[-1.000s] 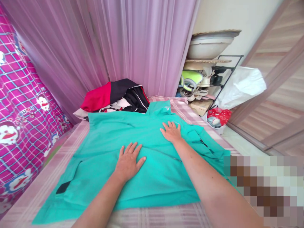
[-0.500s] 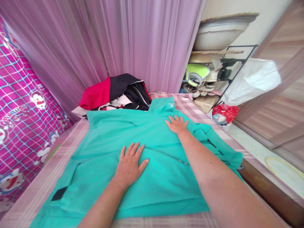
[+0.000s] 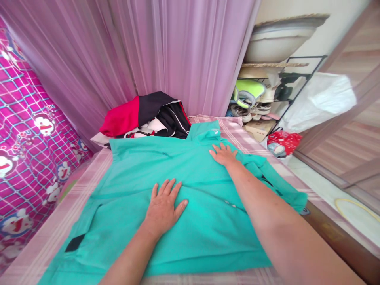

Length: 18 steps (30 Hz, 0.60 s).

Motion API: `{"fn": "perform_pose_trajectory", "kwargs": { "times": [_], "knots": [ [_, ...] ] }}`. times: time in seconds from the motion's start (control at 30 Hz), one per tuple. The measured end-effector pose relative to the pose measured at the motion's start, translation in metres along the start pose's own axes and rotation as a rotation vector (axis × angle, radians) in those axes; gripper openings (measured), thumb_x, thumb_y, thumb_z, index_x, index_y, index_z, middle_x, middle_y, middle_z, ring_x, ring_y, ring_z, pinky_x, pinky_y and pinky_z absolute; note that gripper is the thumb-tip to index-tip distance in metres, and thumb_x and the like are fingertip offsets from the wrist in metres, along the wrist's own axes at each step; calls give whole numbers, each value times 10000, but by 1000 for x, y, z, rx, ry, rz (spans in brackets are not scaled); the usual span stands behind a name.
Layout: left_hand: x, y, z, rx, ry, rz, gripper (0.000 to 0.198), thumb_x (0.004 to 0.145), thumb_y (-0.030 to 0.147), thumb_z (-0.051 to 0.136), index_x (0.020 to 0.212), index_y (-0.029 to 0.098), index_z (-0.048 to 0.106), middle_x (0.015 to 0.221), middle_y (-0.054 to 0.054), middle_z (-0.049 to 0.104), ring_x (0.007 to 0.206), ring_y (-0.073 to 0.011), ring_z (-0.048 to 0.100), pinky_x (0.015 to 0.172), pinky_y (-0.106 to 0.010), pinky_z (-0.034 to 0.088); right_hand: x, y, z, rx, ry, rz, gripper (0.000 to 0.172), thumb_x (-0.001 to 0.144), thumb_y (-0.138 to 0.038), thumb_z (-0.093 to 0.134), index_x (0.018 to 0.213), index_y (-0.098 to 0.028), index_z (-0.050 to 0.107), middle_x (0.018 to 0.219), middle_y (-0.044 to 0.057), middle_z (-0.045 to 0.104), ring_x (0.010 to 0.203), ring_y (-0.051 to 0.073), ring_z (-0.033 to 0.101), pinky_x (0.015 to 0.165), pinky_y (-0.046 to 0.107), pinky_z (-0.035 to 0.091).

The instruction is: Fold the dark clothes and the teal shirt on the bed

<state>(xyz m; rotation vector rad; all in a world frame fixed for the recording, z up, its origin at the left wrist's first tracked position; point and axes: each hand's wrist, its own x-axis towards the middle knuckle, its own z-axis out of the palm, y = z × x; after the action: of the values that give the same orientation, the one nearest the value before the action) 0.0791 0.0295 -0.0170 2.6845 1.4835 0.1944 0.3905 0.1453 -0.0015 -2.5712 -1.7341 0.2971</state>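
A teal jacket (image 3: 133,166) lies spread over a pink plaid sheet, its collar toward the far right and a black tab on the cuff at the near left. My left hand (image 3: 164,206) rests flat on the middle of the jacket, fingers spread. Farther up and to the right, my right hand (image 3: 224,154) presses flat near the collar, its fingers also apart. Neither hand grips the cloth. My right forearm covers part of the jacket's right side.
Behind the jacket sits a heap of red, black and white clothing (image 3: 121,118) against a purple curtain (image 3: 178,51). A pink cartoon-print cloth (image 3: 29,138) hangs at left. At right stand a shoe rack (image 3: 289,105), a white bag (image 3: 326,99) and a red bag (image 3: 285,142).
The whole view has shifted slightly, so everything sits a little farther right. Both hands stay flat in nearly the same places on the jacket.
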Motion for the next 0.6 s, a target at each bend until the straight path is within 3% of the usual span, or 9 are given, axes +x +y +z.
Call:
{"fn": "perform_pose_trajectory", "kwargs": {
  "times": [0.17,0.3,0.47,0.6],
  "knots": [
    [0,-1,3,3,35,10,636,948,626,319,1493,306,394,1552,-56,418,1435,-291,346,1186,-570,202,-24,13,7,-103,131,35,722,962,-619,140,1554,-231,283,1607,162,258,1455,378,215,1129,650,104],
    [0,0,2,4,34,2,639,948,628,314,1489,299,403,1553,-58,415,1436,-292,345,1184,-575,204,-31,32,12,-130,109,131,759,969,-610,154,1541,-135,304,1574,215,302,1443,354,267,1157,567,115],
    [1,3,-2,4,-1,-20,646,945,630,317,1491,295,399,1563,-52,399,1445,-299,334,1181,-588,217,-29,37,1,-120,35,124,741,974,-603,183,1544,-144,297,1587,212,278,1456,339,255,1161,566,123],
    [1,2,0,6,23,-14,640,948,621,317,1492,295,401,1557,-63,407,1442,-307,336,1179,-592,217,-48,24,-11,-122,12,75,681,975,-550,297,1552,-190,286,1598,177,279,1463,323,254,1167,570,134]
  ]
}}
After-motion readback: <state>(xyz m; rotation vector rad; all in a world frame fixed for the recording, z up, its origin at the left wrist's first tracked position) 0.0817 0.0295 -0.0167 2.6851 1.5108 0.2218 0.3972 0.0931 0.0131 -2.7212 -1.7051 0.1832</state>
